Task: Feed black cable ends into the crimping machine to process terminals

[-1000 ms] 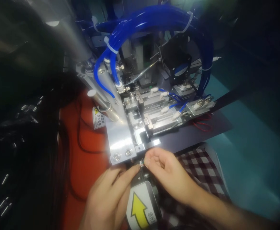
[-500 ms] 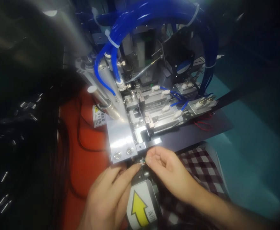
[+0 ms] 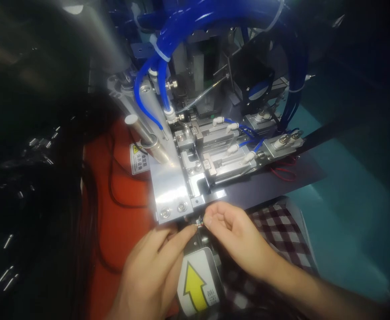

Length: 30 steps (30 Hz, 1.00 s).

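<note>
A tiny metallic piece (image 3: pixel 199 222) with a hint of green shows between my fingertips, too small to name. My left hand (image 3: pixel 158 253) pinches it from the left, thumb on top, its other fingers mostly hidden below. From the right, my right hand (image 3: pixel 230 229) closes thumb and forefinger at the piece's other side, the rest of the fingers curled. Both hands are just in front of the machine's silver metal plate (image 3: pixel 170 191) and small end block (image 3: pixel 211 197). Below them is a white label with a yellow arrow (image 3: pixel 194 284).
Pneumatic cylinders (image 3: pixel 231 164) with white fittings lie beyond my hands. A thick bundle of blue hoses (image 3: pixel 195 22) arches above. An upright metal post (image 3: pixel 141 133) stands on the plate. Left is an orange surface (image 3: pixel 115 231) with a black cable; right, a checkered cloth (image 3: pixel 281 235).
Both hands stay pinched around the small piece, with hardly any movement. The machine sits very slightly further right in view.
</note>
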Available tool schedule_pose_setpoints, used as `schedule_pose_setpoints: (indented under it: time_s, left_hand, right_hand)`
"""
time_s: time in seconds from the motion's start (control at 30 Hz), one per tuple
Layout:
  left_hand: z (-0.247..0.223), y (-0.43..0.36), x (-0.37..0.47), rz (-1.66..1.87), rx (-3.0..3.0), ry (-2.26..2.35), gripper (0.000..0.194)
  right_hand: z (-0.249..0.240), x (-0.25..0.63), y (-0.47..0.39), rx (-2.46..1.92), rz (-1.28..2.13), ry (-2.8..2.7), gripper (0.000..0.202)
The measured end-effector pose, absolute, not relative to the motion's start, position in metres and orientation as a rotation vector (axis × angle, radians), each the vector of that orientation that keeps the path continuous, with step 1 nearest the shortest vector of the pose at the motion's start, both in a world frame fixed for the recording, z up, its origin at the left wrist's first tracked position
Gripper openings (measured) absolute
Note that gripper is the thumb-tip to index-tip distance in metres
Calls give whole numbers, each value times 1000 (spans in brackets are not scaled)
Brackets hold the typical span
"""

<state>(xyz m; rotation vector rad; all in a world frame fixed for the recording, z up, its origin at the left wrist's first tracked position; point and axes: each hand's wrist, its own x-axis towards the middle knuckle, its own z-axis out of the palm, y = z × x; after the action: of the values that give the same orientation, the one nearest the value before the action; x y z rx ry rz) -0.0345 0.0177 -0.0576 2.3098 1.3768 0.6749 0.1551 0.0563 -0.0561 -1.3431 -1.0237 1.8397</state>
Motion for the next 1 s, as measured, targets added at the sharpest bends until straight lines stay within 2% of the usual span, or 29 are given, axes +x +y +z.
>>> schedule_pose_setpoints:
  time_s: [0.57,1.0]
  left_hand:
    - [-56,18,-35,658,2327,1369,39]
    - [-56,20,-39,476,2458,1383,40]
  right_hand:
    - [-60,154,56,-1374,1816,-1014,14]
    - [-61,155,58,-1392,1887,-958,13]
